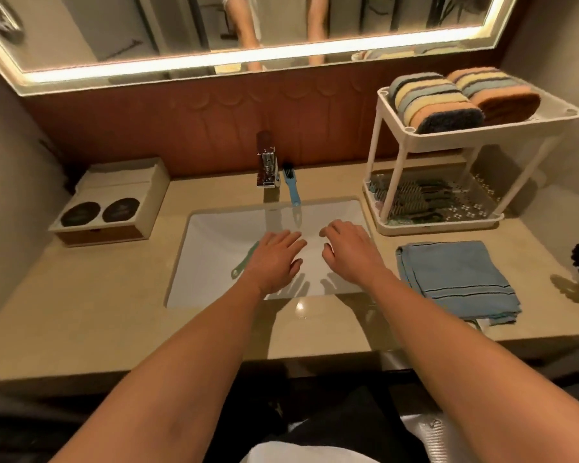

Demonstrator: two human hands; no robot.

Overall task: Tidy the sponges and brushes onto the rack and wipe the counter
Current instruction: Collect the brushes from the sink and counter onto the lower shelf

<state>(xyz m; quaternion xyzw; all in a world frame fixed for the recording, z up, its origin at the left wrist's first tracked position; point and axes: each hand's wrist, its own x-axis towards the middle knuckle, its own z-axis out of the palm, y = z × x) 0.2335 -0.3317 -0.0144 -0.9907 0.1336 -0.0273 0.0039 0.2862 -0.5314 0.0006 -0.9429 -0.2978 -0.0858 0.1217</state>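
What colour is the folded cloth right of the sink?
The cloth is light blue with thin dark stripes, clearest in the head view.

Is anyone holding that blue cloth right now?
No: the blue cloth lies folded on the counter, while the left hand and right hand are spread empty over the sink.

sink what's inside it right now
A green brush lies in the sink, its far end covered by the left hand. The blue brush reaches over the back rim. The right hand hides more of the basin.
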